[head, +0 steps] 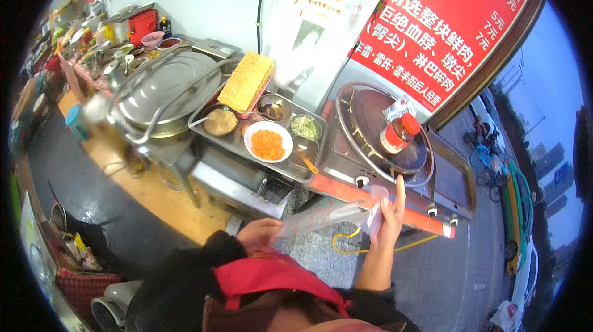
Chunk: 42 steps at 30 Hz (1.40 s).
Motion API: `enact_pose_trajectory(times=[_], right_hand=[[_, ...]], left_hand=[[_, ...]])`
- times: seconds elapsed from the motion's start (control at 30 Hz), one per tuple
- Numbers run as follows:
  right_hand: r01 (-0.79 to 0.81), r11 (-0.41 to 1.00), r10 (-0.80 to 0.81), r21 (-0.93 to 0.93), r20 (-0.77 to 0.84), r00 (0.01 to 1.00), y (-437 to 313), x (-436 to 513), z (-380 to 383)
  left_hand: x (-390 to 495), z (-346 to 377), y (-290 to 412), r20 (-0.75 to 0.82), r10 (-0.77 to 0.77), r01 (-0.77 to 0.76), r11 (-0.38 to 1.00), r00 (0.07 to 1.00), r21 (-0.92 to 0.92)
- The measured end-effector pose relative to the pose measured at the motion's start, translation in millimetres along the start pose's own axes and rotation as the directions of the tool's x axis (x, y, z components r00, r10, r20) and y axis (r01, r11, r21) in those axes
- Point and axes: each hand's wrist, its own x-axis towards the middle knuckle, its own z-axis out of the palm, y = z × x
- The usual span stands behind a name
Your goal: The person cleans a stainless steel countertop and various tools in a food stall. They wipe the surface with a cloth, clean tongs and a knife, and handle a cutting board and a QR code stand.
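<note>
A clear plastic bag is stretched between my two hands in front of the red apron. My left hand grips one end of it. At the other end, my right hand holds the bunched plastic, its index finger pointing up near the round griddle's rim. On that dark griddle stands a red-lidded glass jar, with a printed packet behind it. Left of the griddle, a metal tray carries a white bowl of shredded orange food, a bowl of chopped greens and a stack of yellow fried sheets.
A large lidded metal pan sits left of the tray. Control knobs line the griddle stand's front. A yellow hose runs below. Further left are several condiment bowls, and a blue-lidded container stands near the wooden board.
</note>
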Motion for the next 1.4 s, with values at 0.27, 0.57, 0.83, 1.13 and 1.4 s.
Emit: enact_pose_trajectory(times=[0.27,0.57,0.83,1.13,1.4], right_hand=[[-0.200,0.899,-0.008,0.390,0.470,0.882,7,220,110],[0.706,0.413,-0.331,-0.575,0.628,0.704,-76,345,291],[0.643,0.083,-0.489,-0.762,0.531,0.692,-56,467,373],[0.548,0.012,-0.693,-0.837,0.388,0.607,-82,557,402],[0.626,-0.103,-0.700,-0.773,0.503,0.507,-106,661,389]], left_hand=[[-36,10,7,-0.473,0.370,-0.482,0.865,0.799,-0.138],[-75,18,-48,-0.826,0.332,-0.645,0.763,0.455,-0.048],[-70,-10,-95,-0.909,0.236,-0.717,0.691,0.342,-0.090],[-57,-8,-85,-0.938,0.227,-0.723,0.690,0.263,-0.036],[-59,23,-64,-0.958,0.223,-0.841,0.540,0.182,-0.034]])
